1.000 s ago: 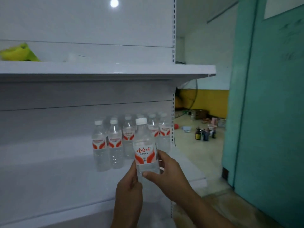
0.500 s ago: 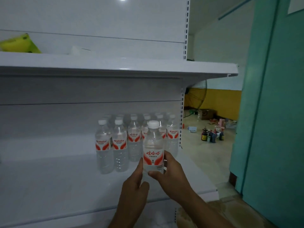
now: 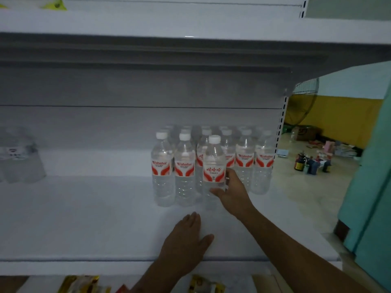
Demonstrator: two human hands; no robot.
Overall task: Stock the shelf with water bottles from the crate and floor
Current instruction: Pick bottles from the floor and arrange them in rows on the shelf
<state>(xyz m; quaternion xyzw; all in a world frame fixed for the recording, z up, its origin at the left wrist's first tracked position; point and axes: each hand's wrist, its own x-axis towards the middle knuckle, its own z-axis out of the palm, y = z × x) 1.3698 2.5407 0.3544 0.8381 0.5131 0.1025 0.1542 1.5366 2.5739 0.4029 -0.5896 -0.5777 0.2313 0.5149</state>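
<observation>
Left hand: the left hand (image 3: 186, 240) lies flat, fingers straight, on the shelf (image 3: 84, 218), holding nothing.
Right hand: the right hand (image 3: 231, 190) wraps the lower body of the water bottle (image 3: 213, 168).
Bottle: upright on the shelf, touching the stocked row (image 3: 245, 157) behind.
Handling: likely full and weighty, thin-walled, smooth; best held at the labelled waist.

Far left, I see a blurred pack of clear bottles (image 3: 20, 157), label unreadable, partly cut by the frame edge. Back rows of water bottles (image 3: 245, 144) sit hidden behind the front ones. Yellow packets (image 3: 78, 284) at bottom are cropped. Small dark bottles on the floor (image 3: 311, 163) are too tiny to ID. My right hand (image 3: 231, 190) covers the held bottle's (image 3: 213, 166) lower right side.
</observation>
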